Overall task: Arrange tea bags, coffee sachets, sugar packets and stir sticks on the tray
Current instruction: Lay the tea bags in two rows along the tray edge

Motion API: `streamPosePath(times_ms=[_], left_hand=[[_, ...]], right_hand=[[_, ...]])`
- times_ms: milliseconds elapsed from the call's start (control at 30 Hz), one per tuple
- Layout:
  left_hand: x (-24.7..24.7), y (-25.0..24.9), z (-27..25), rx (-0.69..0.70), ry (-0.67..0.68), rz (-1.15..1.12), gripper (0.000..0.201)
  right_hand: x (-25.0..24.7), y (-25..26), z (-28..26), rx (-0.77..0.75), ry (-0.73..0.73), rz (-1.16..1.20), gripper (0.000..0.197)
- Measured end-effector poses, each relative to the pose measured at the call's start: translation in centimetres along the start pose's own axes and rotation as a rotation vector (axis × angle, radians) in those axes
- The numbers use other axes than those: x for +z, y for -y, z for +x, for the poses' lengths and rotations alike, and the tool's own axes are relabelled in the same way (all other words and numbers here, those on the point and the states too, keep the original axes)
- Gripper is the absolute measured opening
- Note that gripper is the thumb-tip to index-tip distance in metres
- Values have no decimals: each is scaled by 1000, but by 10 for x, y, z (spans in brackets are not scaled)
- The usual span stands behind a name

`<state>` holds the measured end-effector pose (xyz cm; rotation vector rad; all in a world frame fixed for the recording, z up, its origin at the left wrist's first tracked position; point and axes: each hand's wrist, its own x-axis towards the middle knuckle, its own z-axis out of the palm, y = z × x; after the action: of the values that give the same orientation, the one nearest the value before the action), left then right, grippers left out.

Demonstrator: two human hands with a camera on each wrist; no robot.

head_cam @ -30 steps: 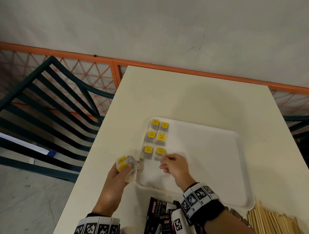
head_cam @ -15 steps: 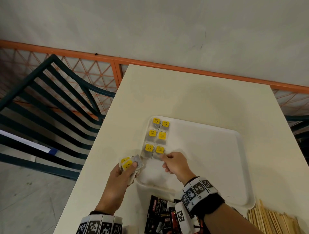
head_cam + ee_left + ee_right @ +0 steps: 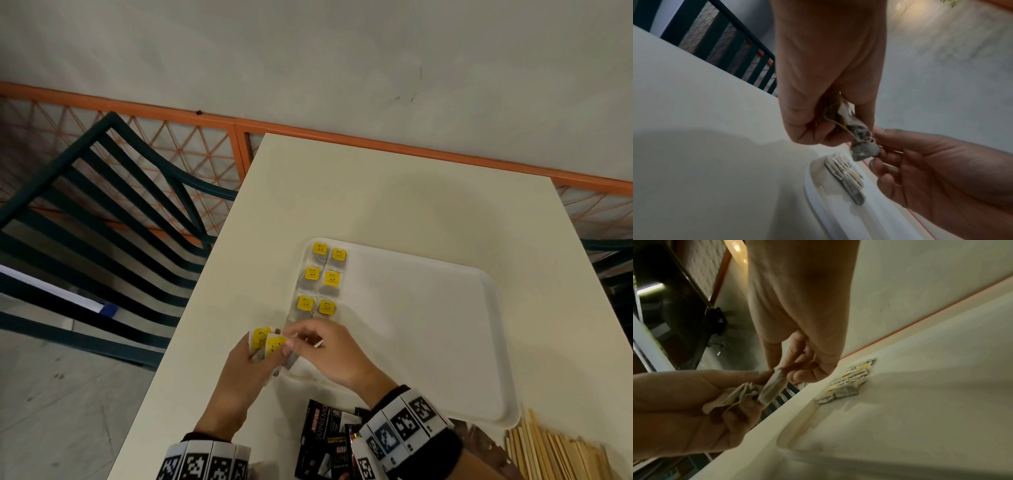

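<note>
Several tea bags (image 3: 322, 277) with yellow tags lie in two columns at the left end of the white tray (image 3: 428, 342). My left hand (image 3: 260, 353) grips a small bunch of tea bags (image 3: 266, 342) just off the tray's near left corner. My right hand (image 3: 298, 339) has reached across to that bunch. In the right wrist view its thumb and fingers pinch one grey tea bag (image 3: 772, 389) sticking out of the bunch (image 3: 731, 397). The left wrist view shows the same tea bag (image 3: 863, 149) with its strings tangled, above the tray's rim (image 3: 813, 194).
Black coffee sachets (image 3: 322, 435) lie on the table (image 3: 376, 192) near me, partly under my right wrist. Wooden stir sticks (image 3: 555, 455) are piled at the near right. A dark green chair (image 3: 102, 222) stands left of the table, with an orange railing (image 3: 342, 137) behind.
My right hand left the tea bags on the tray and moved left to the bunch, taking hold of one bag. My left hand shifted slightly toward the tray.
</note>
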<state>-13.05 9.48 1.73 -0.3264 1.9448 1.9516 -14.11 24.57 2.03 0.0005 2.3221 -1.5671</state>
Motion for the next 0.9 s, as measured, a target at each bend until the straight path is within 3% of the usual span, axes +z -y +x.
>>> streamPosePath(times_ms=[100,200,300,433,500,567,667,900], left_hand=[[-6,5,-1,-8,-23,7,14],[-9,8,-3,-24,-2,-2,21],[-9,9,-4,-54,-1,-65,27],[-14,11,-4,-154,-64,-182,15],[-19,13,-3,-177,-77,-261,40],[-22,14,-4,-178,-71,-283,47],[-22,15,-7,-163,-48,-280,30],[-21,15,-13,-123,-29,-207,30]], right_hand=[[-1,-2,-3,72,103,7,21],[0,-4,-4,127,124,15,4],[2,-9,-4,181,132,62,10],[6,-14,-1,352,-36,284,14],[10,-18,2,405,-156,335,17],[14,-21,6,414,-226,337,19],[20,-23,9,389,-250,310,18],[24,-28,12,341,-252,123,24]])
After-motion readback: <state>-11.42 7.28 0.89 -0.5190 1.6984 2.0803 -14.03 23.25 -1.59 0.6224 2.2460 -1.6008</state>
